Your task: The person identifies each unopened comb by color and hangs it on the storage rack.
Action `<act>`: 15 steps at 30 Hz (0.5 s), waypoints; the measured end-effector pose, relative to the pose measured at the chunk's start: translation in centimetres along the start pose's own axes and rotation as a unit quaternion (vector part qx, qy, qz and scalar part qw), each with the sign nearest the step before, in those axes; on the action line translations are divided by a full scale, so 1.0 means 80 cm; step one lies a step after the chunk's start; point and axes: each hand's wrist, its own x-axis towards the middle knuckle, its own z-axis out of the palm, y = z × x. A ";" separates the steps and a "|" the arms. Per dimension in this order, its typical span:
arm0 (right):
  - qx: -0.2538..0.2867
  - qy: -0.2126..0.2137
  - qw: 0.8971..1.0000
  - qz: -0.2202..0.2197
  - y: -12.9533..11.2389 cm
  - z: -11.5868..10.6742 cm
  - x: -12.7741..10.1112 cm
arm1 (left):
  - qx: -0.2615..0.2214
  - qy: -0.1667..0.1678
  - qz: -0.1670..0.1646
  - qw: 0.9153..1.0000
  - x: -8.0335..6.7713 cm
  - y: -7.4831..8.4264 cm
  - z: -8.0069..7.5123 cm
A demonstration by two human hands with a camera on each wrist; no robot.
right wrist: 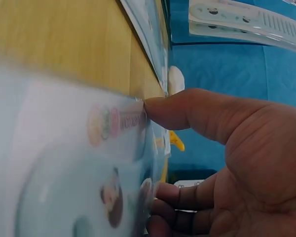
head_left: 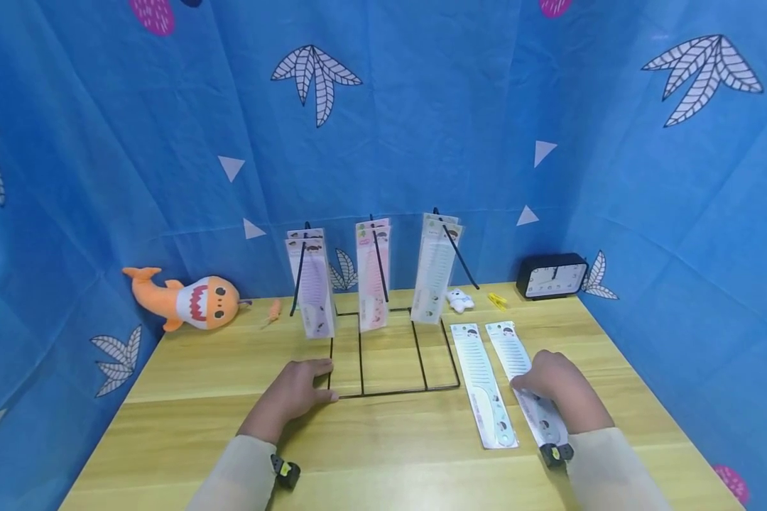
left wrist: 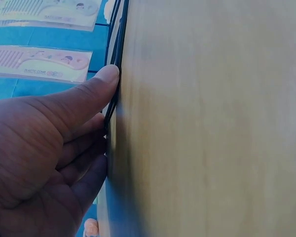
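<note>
Lower centre of the head view: left hand (head_left: 297, 390) lies on the table (head_left: 383, 454), fingers relaxed, thumb against the near-left corner of the black wire rack (head_left: 390, 355); the left wrist view confirms the thumb touching the wire. Good brace; press downward so the frame does not slide.

Lower right: right hand (head_left: 552, 387) sits on the packaged comb (head_left: 524, 376), the rightmost of two lying flat. Thumb and curled fingers pinch the packet's edge in the right wrist view. The second comb packet (head_left: 482, 383) lies just beside it, left.

Judgement: lift the packet by the edge without bending it and avoid dragging the neighbour. Three hanging packets (head_left: 373, 277) fill the rack's pegs, upper centre.
</note>
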 end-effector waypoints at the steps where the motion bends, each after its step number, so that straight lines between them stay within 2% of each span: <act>1: 0.001 0.000 1.000 0.001 0.000 0.000 0.001 | 0.000 0.001 -0.001 1.000 0.000 0.001 0.000; 9: 0.019 -0.007 1.000 0.011 0.007 -0.012 0.009 | 0.005 0.005 0.003 1.000 0.001 0.000 0.000; 15: 0.013 0.007 1.000 -0.021 0.035 -0.034 0.013 | 0.002 0.004 0.001 1.000 0.001 -0.001 0.002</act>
